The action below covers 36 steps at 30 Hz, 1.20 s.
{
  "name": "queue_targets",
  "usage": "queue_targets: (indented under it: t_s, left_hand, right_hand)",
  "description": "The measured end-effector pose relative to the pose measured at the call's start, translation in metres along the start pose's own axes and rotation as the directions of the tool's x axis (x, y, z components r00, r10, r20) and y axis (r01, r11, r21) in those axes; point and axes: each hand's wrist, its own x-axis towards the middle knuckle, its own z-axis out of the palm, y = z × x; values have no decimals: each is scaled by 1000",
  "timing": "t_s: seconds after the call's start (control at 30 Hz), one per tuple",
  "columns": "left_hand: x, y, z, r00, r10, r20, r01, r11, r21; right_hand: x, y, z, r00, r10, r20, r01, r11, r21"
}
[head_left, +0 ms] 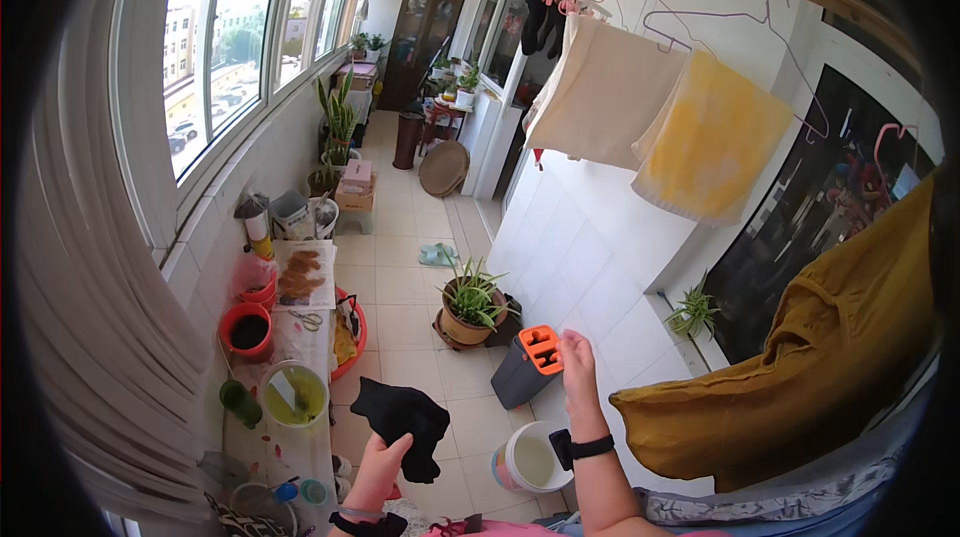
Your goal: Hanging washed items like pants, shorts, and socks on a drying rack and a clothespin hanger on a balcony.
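A piece of black cloth, perhaps a small garment, hangs folded in my left hand, the thumb pressed on its lower edge. My right hand is raised to the right, its fingers drawn together; whatever may be between them is too small to make out. In the view it overlaps the edge of a dark grey bucket with an orange slotted top; I cannot tell whether they touch. Below that wrist, a white bucket of cloudy water stands on the tiled floor.
At left, a low table holds red pots, a tub of greenish liquid and scissors. A potted plant and slippers are ahead. Mustard clothing and towels hang at right.
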Motion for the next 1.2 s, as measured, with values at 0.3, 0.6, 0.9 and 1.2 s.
queue_targets:
  t_s: [0.3, 0.6, 0.9, 1.2]
  left_hand:
    - [175, 77, 41, 968, -110, 226, 74, 984, 164]
    - [322, 89, 107, 878, -87, 470, -38, 968, 250]
    - [459, 43, 170, 661, -285, 694, -6, 923, 385]
    - [526, 41, 235, 431, -447, 784, -27, 862, 506]
  right_hand:
    - [69, 0, 142, 632, 508, 585, -326, 859, -394]
    - [201, 26, 132, 714, 190, 674, -168, 981, -99]
    - [261, -23, 74, 867, 411, 281, -397, 911, -110]
    - [274, 7, 52, 919, 366, -147, -383, 918, -106]
